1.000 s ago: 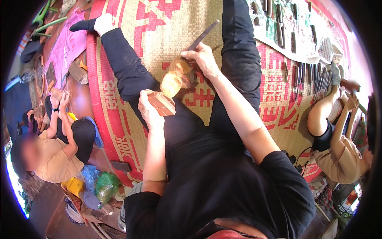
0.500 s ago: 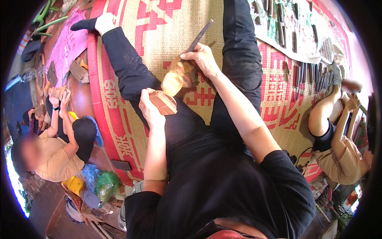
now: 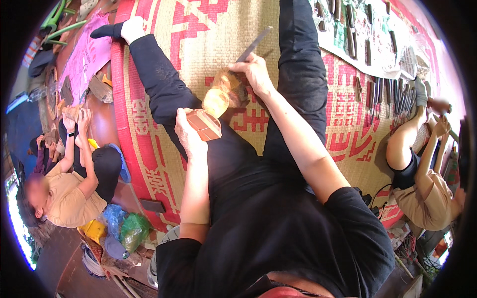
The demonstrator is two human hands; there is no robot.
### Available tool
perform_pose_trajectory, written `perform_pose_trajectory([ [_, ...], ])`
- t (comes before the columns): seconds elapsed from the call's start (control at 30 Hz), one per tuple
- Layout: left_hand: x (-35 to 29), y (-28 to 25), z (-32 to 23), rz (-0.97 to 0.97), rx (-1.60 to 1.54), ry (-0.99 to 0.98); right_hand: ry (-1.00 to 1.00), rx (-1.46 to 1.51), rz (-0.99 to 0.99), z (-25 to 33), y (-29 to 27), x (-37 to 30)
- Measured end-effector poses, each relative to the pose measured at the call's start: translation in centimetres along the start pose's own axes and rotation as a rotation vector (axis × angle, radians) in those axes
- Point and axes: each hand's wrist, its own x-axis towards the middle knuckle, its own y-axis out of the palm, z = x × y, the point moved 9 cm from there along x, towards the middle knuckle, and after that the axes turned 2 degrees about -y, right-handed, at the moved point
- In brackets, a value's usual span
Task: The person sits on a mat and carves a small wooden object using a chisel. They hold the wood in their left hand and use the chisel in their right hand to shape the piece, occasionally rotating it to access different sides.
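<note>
Smooth wooden carving [image 3: 215,102], woven mat [image 3: 248,17]

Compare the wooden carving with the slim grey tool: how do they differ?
The wooden carving is thick and rounded; the slim grey tool is narrow and straight. The carving is yellowish to reddish-brown, the tool grey. The left hand grips the carving, the right hand the tool. Both are held.

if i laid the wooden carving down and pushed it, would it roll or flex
The wooden carving would probably not flex, since it looks like solid wood. Its rounded middle might let it roll a little, but the blocky base would likely check that.
</note>
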Motion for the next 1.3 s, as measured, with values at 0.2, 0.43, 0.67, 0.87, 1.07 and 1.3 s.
perform_pose_trajectory([
  [0.2,-0.1,-0.3,0.2,0.003,-0.037,-0.007,-0.062,0.033,0.008,1.5,-0.1,0.0],
  [0.43,0.0,0.1,0.1,0.040,-0.011,0.012,-0.008,-0.003,-0.019,-0.1,-0.8,1.0],
  [0.67,0.1,-0.2,0.3,0.046,-0.042,0.013,0.012,-0.053,0.131,0.5,1.1,-0.6],
  [0.87,0.0,0.2,0.0,0.035,-0.004,0.010,-0.016,0.016,0.041,0.0,0.7,0.2],
  [1.07,-0.1,0.1,0.0,0.024,-0.036,0.005,-0.037,0.054,-0.038,0.6,-0.9,0.4],
  [1.3,-0.2,0.0,0.1,0.026,-0.026,0.016,0.027,0.007,-0.009,0.3,0.0,-0.2],
])
